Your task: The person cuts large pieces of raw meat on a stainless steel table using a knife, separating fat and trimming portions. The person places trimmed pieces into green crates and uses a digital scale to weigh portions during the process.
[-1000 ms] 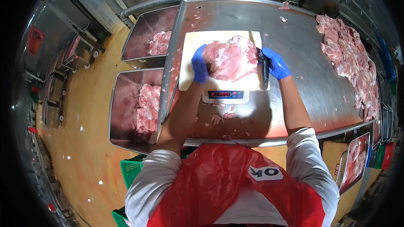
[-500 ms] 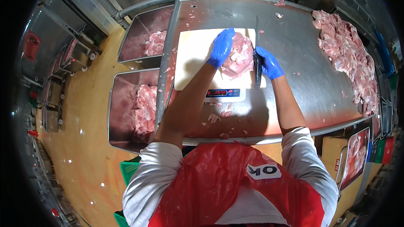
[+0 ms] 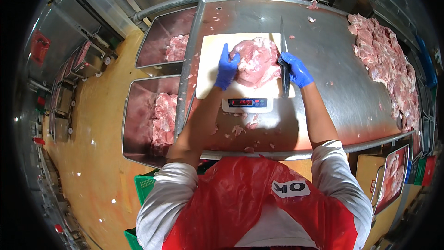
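Note:
A pale pink piece of raw meat (image 3: pixel 255 64) rests on a white cutting board (image 3: pixel 208 46) atop a scale (image 3: pixel 247 109) with a lit red display. My left hand (image 3: pixel 227 67), in a blue glove, touches the meat's left side with its fingers apart, one pointing upward. Just right of the meat, my blue-gloved right hand (image 3: pixel 297 71) is closed on a black-handled knife (image 3: pixel 285 79), whose long blade points away from me along the board's right side.
Steel table (image 3: pixel 333 102) with meat scraps (image 3: pixel 252 125); heaped raw meat (image 3: pixel 384 62) along its right. Two steel bins (image 3: pixel 138 106) of meat stand left, a meat-filled container (image 3: pixel 393 176) lower right, green crates (image 3: pixel 145 187) below. Trolleys (image 3: pixel 85 62) line the far left wall.
My left hand first moved up over the meat, then back down-left to its side. The meat looks turned and more bunched than a second ago. The right hand stays beside it.

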`<state>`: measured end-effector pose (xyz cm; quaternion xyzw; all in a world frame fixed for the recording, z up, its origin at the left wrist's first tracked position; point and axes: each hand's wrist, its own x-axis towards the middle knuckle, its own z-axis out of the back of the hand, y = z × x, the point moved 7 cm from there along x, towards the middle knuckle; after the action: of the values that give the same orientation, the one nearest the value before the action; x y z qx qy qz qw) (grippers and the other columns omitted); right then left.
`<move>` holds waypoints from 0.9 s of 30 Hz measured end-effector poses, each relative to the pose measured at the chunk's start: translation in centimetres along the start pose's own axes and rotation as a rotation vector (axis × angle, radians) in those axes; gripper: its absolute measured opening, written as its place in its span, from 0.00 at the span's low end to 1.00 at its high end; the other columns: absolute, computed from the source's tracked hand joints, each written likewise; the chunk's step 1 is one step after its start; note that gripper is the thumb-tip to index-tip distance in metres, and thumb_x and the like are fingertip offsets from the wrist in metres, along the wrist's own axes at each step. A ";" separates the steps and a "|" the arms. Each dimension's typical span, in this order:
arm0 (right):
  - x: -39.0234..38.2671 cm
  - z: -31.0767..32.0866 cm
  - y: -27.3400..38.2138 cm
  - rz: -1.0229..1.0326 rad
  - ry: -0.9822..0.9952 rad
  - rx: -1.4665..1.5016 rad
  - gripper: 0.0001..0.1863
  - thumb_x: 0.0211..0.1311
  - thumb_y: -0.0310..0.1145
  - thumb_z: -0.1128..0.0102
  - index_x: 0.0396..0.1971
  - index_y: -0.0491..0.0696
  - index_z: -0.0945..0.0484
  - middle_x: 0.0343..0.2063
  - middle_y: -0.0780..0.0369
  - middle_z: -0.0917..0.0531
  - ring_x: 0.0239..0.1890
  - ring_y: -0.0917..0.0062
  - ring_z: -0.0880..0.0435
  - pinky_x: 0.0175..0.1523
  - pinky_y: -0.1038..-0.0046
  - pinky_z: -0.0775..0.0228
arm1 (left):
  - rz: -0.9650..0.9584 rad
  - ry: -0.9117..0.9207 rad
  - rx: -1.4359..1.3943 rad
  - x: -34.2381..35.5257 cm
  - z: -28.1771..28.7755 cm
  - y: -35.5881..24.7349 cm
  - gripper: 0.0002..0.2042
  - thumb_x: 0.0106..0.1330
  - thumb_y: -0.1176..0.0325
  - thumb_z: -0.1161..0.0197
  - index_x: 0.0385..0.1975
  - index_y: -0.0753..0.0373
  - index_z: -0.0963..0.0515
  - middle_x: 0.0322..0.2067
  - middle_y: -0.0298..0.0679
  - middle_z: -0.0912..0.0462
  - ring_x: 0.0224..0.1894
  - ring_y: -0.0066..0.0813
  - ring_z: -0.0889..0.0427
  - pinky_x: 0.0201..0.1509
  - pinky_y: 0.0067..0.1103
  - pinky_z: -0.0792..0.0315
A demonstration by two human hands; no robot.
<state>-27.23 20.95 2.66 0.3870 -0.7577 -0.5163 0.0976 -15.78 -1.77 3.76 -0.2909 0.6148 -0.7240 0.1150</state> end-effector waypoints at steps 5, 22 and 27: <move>-0.6 -0.8 -0.2 0.023 -0.001 -0.019 0.13 0.68 0.42 0.44 0.36 0.47 0.22 0.29 0.66 0.21 0.29 0.84 0.22 0.33 0.81 0.23 | -0.013 -0.224 -0.083 0.2 -2.8 3.0 0.27 0.69 0.61 0.46 0.61 0.74 0.37 0.53 0.58 0.26 0.57 0.49 0.27 0.62 0.32 0.34; 5.1 0.3 1.0 -0.095 0.048 -0.128 0.13 0.65 0.42 0.41 0.37 0.46 0.20 0.30 0.64 0.18 0.27 0.81 0.20 0.32 0.78 0.22 | 0.305 -0.077 -0.449 -0.7 -2.3 0.6 0.38 0.65 0.60 0.36 0.68 0.67 0.50 0.61 0.51 0.37 0.63 0.37 0.36 0.65 0.27 0.38; 2.9 -7.3 -2.4 -0.105 0.132 0.010 0.13 0.67 0.38 0.43 0.45 0.47 0.22 0.36 0.64 0.17 0.38 0.77 0.18 0.46 0.73 0.22 | 0.199 -0.158 -0.277 -3.8 2.0 -3.0 0.37 0.65 0.62 0.36 0.68 0.64 0.49 0.60 0.48 0.35 0.61 0.35 0.35 0.64 0.24 0.37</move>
<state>-24.04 13.45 3.13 0.4599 -0.7307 -0.4904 0.1184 -11.01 -0.80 5.72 -0.2976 0.7234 -0.5923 0.1930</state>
